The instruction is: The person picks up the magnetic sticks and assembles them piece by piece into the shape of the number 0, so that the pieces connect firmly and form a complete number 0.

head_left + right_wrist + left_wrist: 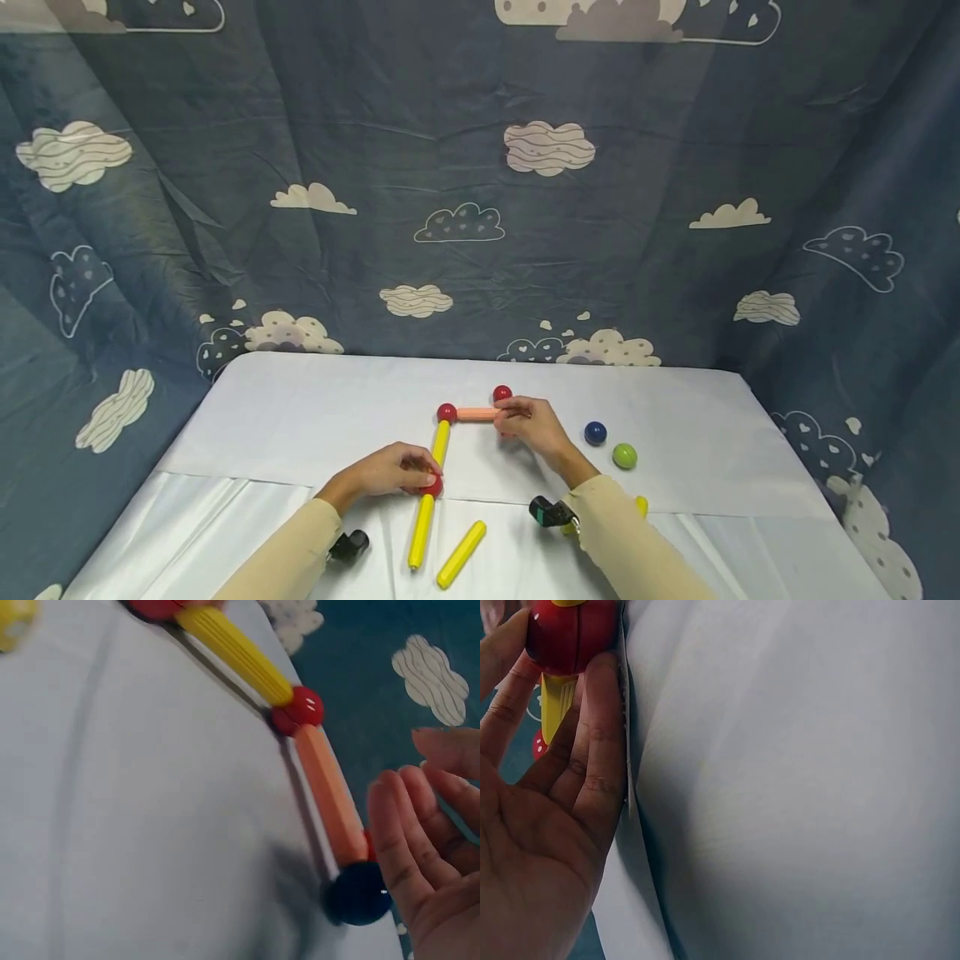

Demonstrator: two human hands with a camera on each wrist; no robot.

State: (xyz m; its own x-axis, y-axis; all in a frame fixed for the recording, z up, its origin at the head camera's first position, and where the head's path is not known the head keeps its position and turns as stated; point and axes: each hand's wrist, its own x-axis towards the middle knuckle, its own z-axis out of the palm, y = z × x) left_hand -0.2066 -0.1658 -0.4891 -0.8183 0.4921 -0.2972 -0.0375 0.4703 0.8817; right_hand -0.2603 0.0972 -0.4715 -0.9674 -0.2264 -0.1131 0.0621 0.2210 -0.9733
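Note:
My left hand (393, 471) holds a red ball (431, 486) between thumb and fingertips; the left wrist view shows this red ball (571, 637) with yellow sticks at it. One yellow stick (441, 443) runs up to another red ball (447, 413), where an orange stick (474, 414) leads right. Over that stick's right end is my right hand (536, 429), which partly hides a red ball (502, 392). In the right wrist view my right hand (439, 825) has its fingers loosely extended beside the orange stick (330, 795) and a dark blue ball (360, 893), with nothing visible between them.
On the white cloth (300, 408), a blue ball (595, 432) and a green ball (624, 456) lie to the right. A loose yellow stick (461, 555) lies at the front, and another yellow stick (642, 506) is partly hidden by my right sleeve. A patterned curtain (465, 275) hangs behind.

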